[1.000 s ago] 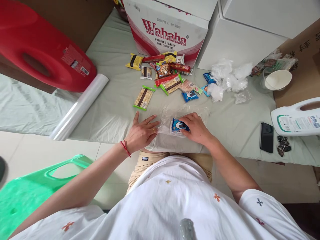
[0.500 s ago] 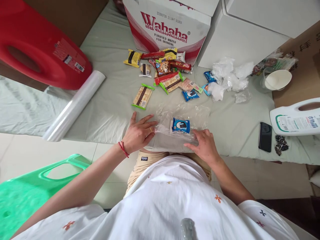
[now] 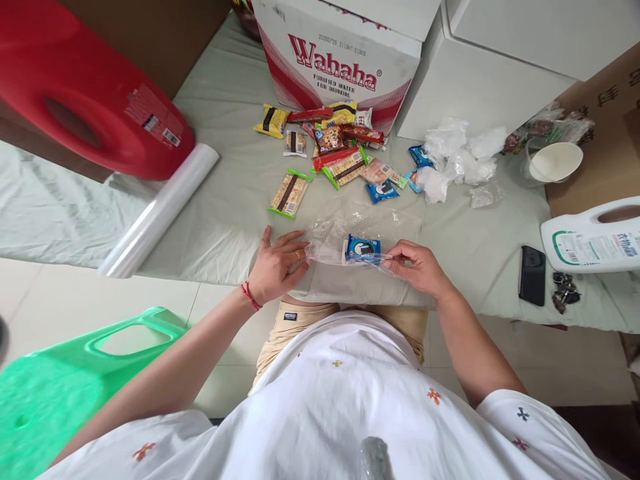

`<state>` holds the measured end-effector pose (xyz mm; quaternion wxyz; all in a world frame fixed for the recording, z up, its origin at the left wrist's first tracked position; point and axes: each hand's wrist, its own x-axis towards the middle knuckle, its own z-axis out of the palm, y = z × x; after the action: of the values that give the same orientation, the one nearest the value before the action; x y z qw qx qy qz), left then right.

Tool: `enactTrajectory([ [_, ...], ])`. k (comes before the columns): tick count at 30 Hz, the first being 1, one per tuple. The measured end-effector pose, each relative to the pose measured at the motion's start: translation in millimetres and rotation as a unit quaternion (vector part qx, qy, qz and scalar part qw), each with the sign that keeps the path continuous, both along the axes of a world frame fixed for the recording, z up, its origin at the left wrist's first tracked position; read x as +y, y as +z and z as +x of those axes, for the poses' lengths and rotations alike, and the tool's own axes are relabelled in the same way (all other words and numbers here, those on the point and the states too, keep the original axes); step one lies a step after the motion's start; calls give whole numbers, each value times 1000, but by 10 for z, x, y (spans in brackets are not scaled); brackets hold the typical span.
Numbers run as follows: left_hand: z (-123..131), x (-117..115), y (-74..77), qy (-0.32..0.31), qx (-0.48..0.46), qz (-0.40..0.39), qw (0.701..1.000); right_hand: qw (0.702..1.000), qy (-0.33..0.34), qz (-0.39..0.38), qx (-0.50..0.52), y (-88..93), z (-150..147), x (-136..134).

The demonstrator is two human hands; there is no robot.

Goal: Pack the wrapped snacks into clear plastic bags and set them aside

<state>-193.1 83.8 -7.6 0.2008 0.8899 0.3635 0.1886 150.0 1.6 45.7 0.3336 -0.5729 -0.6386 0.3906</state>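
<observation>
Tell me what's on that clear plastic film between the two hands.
A blue snack packet lies on the clear plastic film, with film pinched in the right hand crossing its near edge. The packet covers whatever is beneath it.

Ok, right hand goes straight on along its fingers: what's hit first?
Beyond the clear film it pinches, the right hand would likely meet the blue packet lying on that film; depth is unclear.

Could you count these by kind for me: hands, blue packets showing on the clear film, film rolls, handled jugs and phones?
Hands: 2, left hand and right hand
Blue packet showing on the clear film: 1
Film roll: 1
Handled jugs: 2, red jug and white jug
Phone: 1
Total: 7
</observation>
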Motion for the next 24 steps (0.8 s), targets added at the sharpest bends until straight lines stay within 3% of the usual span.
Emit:
enactTrajectory([
  [10,261,48,118,68,-81,-13,994,995,-35,-92,29,-71,74,229],
  [15,392,181,-5,128,-99,-33,986,994,-25,-110,14,-89,269,310],
  [20,517,305,-149,182,-100,-48,977,993,-17,-114,17,-270,370,373],
  [24,597,342,-173,231,-50,-42,971,994,-19,-104,-28,-403,344,389],
])
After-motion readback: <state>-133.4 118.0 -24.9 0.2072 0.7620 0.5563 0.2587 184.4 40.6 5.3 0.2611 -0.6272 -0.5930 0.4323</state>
